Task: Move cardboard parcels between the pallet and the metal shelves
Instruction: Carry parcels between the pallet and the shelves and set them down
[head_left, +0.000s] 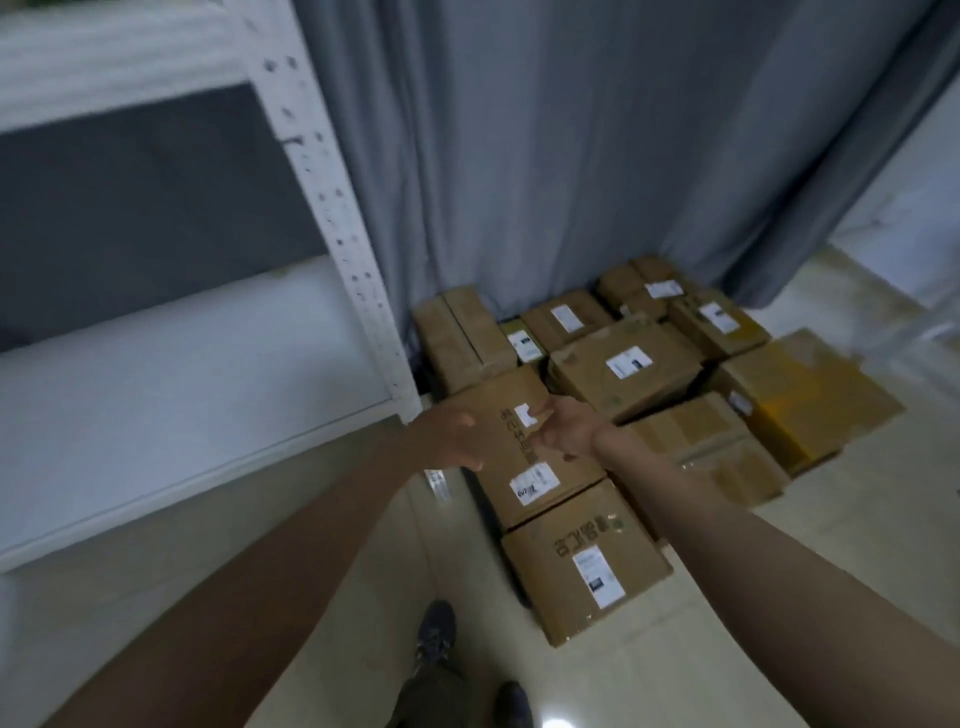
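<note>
Parcel (524, 447) lay packed among other boxes near the shelf (171, 374), low on the floor. Left hand (449, 436) and right hand (563, 428) hovered above its sides, each grip loosely curled and empty, apparently poised to lift it.

Brown parcels (623, 374) are showing white labels (628, 362) and dark print; one at right is glowing yellow (810, 400). A grey curtain (571, 156) is hanging behind, white shelves (332, 208) standing left, cream floor (779, 623) shining, dark shoes (436, 631) below.
</note>
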